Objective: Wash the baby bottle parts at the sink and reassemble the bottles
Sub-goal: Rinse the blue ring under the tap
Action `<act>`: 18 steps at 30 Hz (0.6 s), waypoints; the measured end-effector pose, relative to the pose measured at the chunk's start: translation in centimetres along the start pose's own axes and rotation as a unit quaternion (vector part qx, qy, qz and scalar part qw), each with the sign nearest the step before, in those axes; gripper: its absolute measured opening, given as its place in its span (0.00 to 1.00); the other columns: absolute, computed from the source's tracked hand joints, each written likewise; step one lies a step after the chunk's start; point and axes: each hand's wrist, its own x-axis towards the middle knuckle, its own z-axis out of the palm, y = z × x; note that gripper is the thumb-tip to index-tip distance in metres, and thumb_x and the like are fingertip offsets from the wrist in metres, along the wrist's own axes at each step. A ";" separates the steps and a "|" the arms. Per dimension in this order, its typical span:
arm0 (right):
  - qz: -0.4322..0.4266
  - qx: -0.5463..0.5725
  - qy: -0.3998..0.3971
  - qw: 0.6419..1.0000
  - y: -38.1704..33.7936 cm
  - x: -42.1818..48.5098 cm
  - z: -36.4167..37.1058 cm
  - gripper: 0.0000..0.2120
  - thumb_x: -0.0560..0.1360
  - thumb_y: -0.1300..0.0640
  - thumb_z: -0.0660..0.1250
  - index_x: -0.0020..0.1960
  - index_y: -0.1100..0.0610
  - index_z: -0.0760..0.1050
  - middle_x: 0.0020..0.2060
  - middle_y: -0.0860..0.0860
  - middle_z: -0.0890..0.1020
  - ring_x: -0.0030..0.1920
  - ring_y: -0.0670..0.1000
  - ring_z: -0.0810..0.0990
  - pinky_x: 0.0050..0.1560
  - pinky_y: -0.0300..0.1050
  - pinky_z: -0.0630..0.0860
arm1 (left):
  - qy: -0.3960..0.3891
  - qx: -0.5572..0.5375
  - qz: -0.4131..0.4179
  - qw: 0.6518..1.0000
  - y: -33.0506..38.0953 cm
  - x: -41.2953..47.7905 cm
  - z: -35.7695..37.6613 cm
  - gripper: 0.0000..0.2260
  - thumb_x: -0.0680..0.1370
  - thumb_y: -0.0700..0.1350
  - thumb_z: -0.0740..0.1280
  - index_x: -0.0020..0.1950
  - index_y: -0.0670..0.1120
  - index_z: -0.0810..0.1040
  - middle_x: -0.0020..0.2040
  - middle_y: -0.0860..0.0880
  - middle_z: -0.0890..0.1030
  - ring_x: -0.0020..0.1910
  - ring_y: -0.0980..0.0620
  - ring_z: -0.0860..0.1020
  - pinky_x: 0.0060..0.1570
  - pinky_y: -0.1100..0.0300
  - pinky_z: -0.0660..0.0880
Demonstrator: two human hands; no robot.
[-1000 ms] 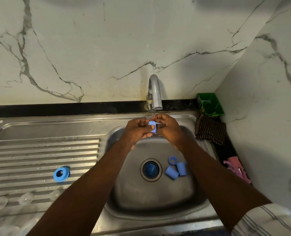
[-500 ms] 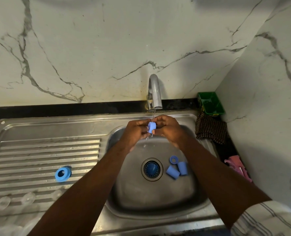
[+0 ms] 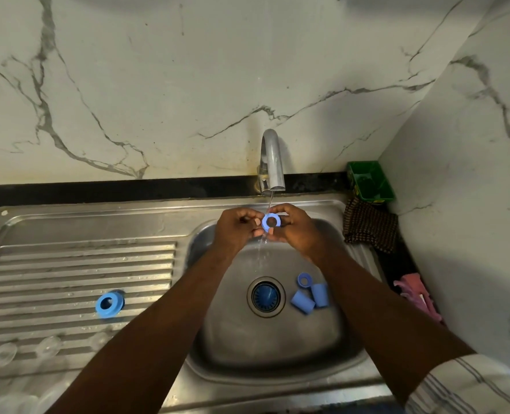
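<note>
While water runs, one washed blue collar (image 3: 109,304) lies on the ribbed drainboard (image 3: 77,273) at the left, apparently set there to drain beside clear teats (image 3: 48,345). At centre, the left hand (image 3: 235,231) and right hand (image 3: 297,230) pinch a blue ring (image 3: 271,222) by its edges under the tap (image 3: 273,162), its opening facing up so the stream rinses through. Further right, blue caps (image 3: 310,297) lie in the sink basin (image 3: 271,348), probably awaiting their rinse.

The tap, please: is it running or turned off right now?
Running: a thin stream falls from the tap past the blue ring into the sink.
</note>
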 end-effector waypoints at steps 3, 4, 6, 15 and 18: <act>0.016 0.022 -0.018 0.999 0.9 -0.1 -0.2 0.15 0.75 0.68 0.70 0.59 0.58 0.73 0.54 0.60 0.81 0.54 0.58 0.82 0.54 0.54 0.82 | -0.033 -0.063 -0.082 0.994 0.2 -0.2 0.2 0.06 0.79 0.41 0.70 0.55 0.44 0.82 0.50 0.41 0.86 0.47 0.46 0.85 0.50 0.50 0.83; 0.023 0.030 -0.029 0.999 1.1 -0.2 -0.3 0.15 0.76 0.68 0.69 0.60 0.59 0.72 0.54 0.59 0.81 0.54 0.57 0.82 0.54 0.52 0.82 | -0.051 -0.074 -0.113 0.990 0.3 -0.4 0.2 0.07 0.79 0.42 0.70 0.56 0.43 0.82 0.51 0.40 0.85 0.47 0.47 0.85 0.48 0.53 0.84; 0.039 0.049 -0.049 0.997 1.1 -0.5 -0.4 0.17 0.77 0.69 0.68 0.64 0.62 0.71 0.53 0.59 0.81 0.52 0.55 0.83 0.53 0.49 0.82 | -0.066 -0.060 -0.128 0.988 0.0 -0.4 0.1 0.09 0.78 0.43 0.71 0.57 0.41 0.81 0.51 0.40 0.85 0.48 0.47 0.85 0.47 0.55 0.83; 0.036 -0.027 0.016 0.999 0.6 0.1 0.0 0.20 0.71 0.69 0.74 0.62 0.60 0.76 0.55 0.60 0.82 0.56 0.60 0.82 0.59 0.59 0.80 | -0.038 -0.032 -0.048 0.998 -0.1 -0.8 0.1 0.06 0.77 0.36 0.71 0.54 0.40 0.84 0.47 0.42 0.86 0.44 0.47 0.84 0.46 0.58 0.83; 0.027 -0.044 0.014 0.999 0.3 0.5 0.0 0.20 0.70 0.70 0.74 0.60 0.59 0.76 0.55 0.59 0.82 0.56 0.58 0.82 0.56 0.50 0.81 | -0.025 -0.002 0.006 1.000 0.1 -0.7 0.0 0.08 0.74 0.34 0.74 0.52 0.42 0.84 0.46 0.46 0.86 0.40 0.56 0.84 0.41 0.67 0.80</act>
